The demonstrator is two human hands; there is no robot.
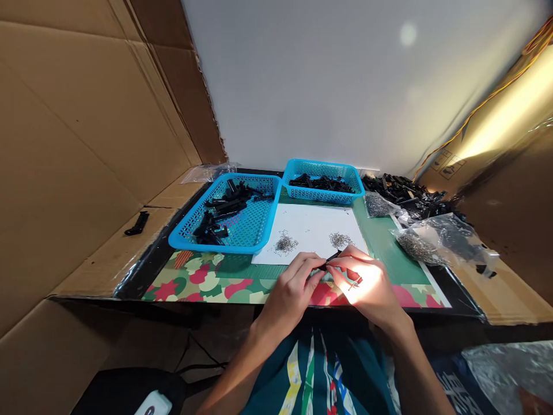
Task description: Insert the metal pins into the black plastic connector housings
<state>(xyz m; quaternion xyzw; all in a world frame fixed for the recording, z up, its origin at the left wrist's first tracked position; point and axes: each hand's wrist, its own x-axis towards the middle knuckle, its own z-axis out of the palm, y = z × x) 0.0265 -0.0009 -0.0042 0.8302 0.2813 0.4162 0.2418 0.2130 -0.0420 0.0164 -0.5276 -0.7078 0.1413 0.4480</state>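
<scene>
Both hands meet above the front edge of the table, over the near side of a white sheet. A small black plastic part is pinched between them, mostly covered by fingers. My left hand grips its left end. My right hand has its fingertips closed on the other end. Against the curled fingers of that hand lies a thin metal piece, too small to name. Just beyond the hands, two heaps of tiny metal pieces, a left heap and a right heap, lie on the sheet.
A blue basket at left holds black plastic parts; another blue basket stands behind. Black parts are piled at right beside clear bags. One black part lies on cardboard at left. Cardboard walls flank the table.
</scene>
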